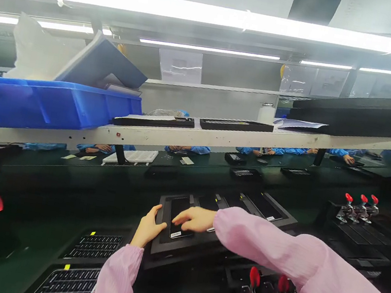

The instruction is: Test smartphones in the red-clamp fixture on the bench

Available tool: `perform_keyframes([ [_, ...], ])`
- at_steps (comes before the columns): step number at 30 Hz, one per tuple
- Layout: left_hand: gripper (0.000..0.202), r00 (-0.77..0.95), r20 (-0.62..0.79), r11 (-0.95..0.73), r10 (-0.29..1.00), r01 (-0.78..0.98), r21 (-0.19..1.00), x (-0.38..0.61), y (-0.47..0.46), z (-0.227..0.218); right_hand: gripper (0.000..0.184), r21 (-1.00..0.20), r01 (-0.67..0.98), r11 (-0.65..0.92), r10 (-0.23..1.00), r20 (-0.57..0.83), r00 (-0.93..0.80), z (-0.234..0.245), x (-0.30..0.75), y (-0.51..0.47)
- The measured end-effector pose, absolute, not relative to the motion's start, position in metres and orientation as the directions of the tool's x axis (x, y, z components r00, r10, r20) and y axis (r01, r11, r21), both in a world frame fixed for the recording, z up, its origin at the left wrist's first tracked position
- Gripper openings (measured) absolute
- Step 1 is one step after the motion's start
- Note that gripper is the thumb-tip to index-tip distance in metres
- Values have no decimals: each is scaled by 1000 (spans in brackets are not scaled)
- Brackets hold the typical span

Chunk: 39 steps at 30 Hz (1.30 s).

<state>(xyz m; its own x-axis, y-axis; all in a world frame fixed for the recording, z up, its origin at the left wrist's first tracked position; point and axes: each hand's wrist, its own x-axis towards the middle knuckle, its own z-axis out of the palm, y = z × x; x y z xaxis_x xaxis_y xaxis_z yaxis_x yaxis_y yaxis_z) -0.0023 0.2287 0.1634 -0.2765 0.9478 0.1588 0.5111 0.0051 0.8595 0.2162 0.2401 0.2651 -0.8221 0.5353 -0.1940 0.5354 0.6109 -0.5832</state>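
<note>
A dark tray [163, 248] lies on the green conveyor belt in front of me, with a black phone-like panel [180, 207] set in its left slot. My left hand [147, 228] grips the tray's left edge, thumb on top. My right hand [195, 218] lies flat across the panel, fingers stretched out and pressing on it. Both arms wear pink sleeves.
More dark trays [264, 207] follow on the belt to the right. Jigs with red-handled toggle clamps [263, 290] stand near me and at the right [358, 206]. Black slotted trays [94, 247] lie at the lower left. A blue bin [45, 104] sits on the overhead shelf. Workers in blue sleeves [187, 149] sit opposite.
</note>
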Motion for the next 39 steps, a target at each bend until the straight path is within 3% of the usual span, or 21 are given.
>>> perform_keyframes([
  [4, 53, -248, 136, 15, 959, 522, 853, -11, 227, 165, 33, -492, 720, 490, 777, -128, -616, 267, 259, 270],
  [7, 41, -255, 163, 14, 953, 577, 817, -14, 220, 168, 32, -406, 833, 376, 871, -152, -467, 252, 282, 280],
  [14, 41, -242, 302, 25, 922, 815, 578, 27, 213, 192, 37, -288, 915, 283, 928, -161, -337, 221, 260, 273],
  [20, 38, -358, 175, 272, 917, 884, 381, 89, 239, 193, 40, -179, 979, 96, 987, -110, -116, 215, 217, 264],
  [24, 39, -466, 123, 412, 876, 857, 308, 100, 254, 194, 41, -172, 983, 65, 992, -97, -83, 215, 217, 263],
  [32, 39, -541, 108, 485, 834, 812, 324, 97, 265, 198, 48, -218, 971, 101, 981, -139, -133, 210, 228, 269],
  [36, 38, -534, 129, 442, 836, 793, 419, 84, 261, 202, 44, -255, 950, 180, 946, -220, -238, 232, 236, 270],
  [39, 43, -514, 232, 345, 826, 786, 513, 77, 252, 211, 40, -312, 907, 282, 888, -273, -369, 267, 248, 268],
])
